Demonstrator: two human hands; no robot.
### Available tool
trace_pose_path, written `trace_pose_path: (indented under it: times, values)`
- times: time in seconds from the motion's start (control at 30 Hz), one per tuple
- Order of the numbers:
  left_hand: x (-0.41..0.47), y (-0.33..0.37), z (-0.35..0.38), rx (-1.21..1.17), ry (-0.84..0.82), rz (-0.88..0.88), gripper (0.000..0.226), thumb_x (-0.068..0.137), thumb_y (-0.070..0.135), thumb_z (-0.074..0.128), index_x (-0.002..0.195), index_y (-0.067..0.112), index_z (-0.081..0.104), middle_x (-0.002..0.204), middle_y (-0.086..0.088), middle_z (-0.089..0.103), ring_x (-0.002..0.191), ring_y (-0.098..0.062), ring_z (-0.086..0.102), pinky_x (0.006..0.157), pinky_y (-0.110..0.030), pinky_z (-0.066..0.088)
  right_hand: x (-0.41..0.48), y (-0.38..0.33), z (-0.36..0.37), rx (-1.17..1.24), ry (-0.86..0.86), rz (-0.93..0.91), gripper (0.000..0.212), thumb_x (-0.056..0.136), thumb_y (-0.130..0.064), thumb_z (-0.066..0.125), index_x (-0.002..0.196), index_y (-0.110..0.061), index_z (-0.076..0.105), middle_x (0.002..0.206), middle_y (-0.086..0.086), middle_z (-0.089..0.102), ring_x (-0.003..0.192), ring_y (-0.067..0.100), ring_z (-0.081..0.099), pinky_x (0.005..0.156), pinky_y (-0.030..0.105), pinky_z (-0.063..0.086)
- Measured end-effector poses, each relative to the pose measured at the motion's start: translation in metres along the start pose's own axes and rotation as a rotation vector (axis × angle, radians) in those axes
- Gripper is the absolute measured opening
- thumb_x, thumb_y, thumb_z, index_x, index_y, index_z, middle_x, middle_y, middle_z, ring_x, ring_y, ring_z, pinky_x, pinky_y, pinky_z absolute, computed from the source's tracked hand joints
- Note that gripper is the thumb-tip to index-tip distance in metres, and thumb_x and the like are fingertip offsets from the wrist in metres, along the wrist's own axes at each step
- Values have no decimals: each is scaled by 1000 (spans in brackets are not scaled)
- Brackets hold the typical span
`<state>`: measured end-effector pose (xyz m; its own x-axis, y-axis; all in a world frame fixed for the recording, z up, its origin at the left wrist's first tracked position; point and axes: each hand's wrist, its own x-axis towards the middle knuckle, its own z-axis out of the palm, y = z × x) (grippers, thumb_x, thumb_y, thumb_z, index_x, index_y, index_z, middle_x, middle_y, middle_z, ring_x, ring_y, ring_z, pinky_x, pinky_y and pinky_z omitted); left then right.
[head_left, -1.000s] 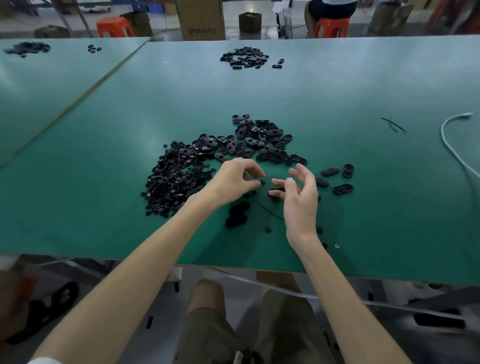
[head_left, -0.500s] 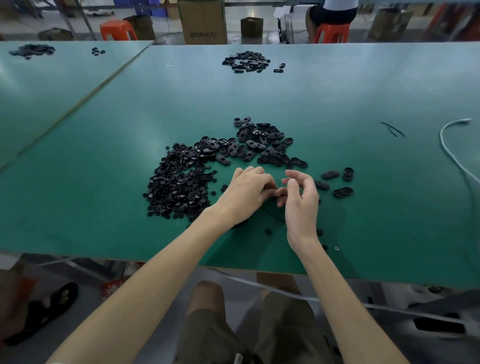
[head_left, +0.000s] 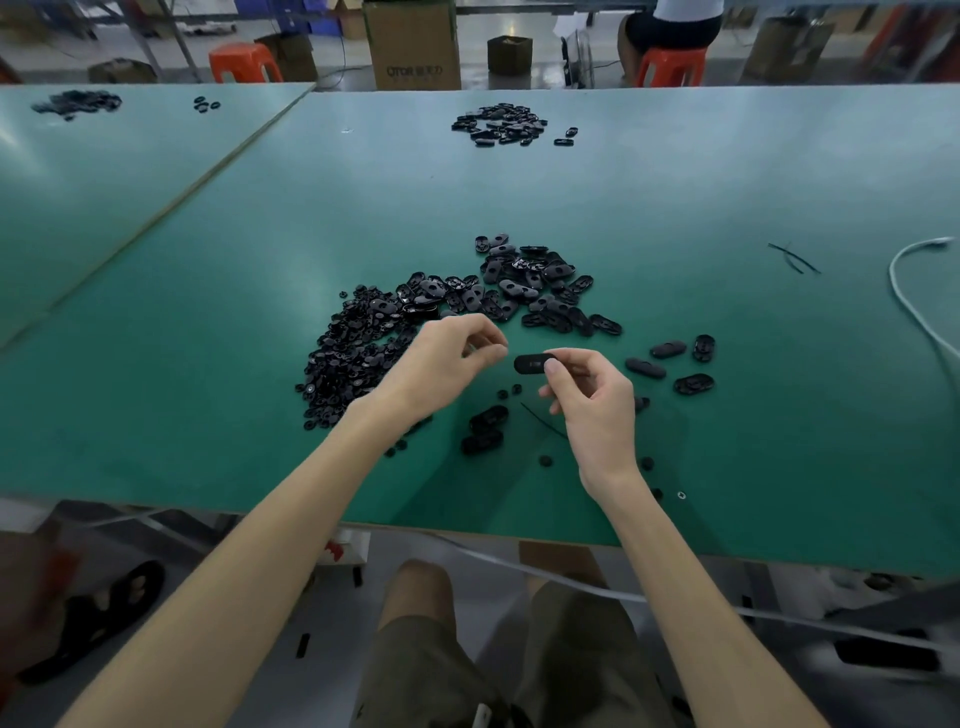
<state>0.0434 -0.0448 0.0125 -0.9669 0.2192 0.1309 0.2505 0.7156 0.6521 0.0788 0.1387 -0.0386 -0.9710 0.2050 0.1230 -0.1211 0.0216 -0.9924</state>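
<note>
My right hand (head_left: 597, 410) pinches one end of a black oval plastic piece (head_left: 531, 364) and holds it just above the green table (head_left: 208, 415). My left hand (head_left: 441, 366) hovers to the left of that piece, apart from it. Its fingers are curled with the thumb against the fingertips, and what lies between them is hidden. A heap of small round black parts (head_left: 358, 353) lies left of my left hand. Behind both hands sits a pile of black oval pieces (head_left: 535, 291).
Several loose ovals (head_left: 670, 349) lie to the right, two more ovals (head_left: 485, 428) and a thin black strand (head_left: 543, 422) under my hands. A white cable (head_left: 906, 296) curves along the right side. Another pile (head_left: 498, 123) lies far back. The table's near edge (head_left: 467, 526) is close.
My hands were pressed together low over the table; now they have drawn apart and lifted, with the oval piece showing in my right hand's fingers.
</note>
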Motion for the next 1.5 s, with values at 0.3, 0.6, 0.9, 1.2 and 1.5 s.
trace_pose_path:
  times: [0.3, 0.6, 0.9, 1.2, 1.5]
  values:
    - [-3, -20, -17, 277, -79, -117, 10, 92, 17, 77, 101, 19, 72, 92, 6, 65, 85, -12, 62, 83, -29, 49, 0, 0, 0, -23, -18, 17, 11, 99, -12, 69, 98, -23, 72, 80, -12, 75, 72, 5, 69, 63, 22, 54]
    - [-5, -18, -12, 232, -102, -184, 14, 96, 16, 72, 108, 16, 65, 96, 3, 66, 92, -19, 64, 87, -34, 52, -2, 1, -1, -46, -23, 16, 8, 99, -14, 70, 99, -22, 73, 84, -6, 75, 72, 6, 69, 64, 22, 54]
    - [-8, -18, -7, 248, -53, -171, 14, 106, 14, 54, 114, 15, 66, 112, -6, 57, 106, -28, 58, 108, -50, 41, -2, 0, -1, -41, -22, 21, 9, 99, -13, 69, 100, -21, 74, 84, -6, 75, 71, 5, 69, 65, 23, 55]
    - [-10, -4, 9, -125, 82, -113, 20, 105, 17, 57, 92, 23, 71, 82, 6, 58, 67, -8, 48, 62, -18, 37, -2, 1, -1, -31, -24, 21, 8, 99, -15, 70, 99, -22, 74, 84, -6, 76, 72, 7, 69, 63, 21, 54]
    - [-16, 5, 34, -476, 279, -78, 7, 94, 11, 73, 101, 10, 76, 85, 0, 77, 71, -14, 73, 77, -23, 56, 0, 2, -2, 11, 10, 8, 4, 98, -15, 71, 101, -18, 73, 83, -4, 76, 72, 10, 71, 61, 22, 54]
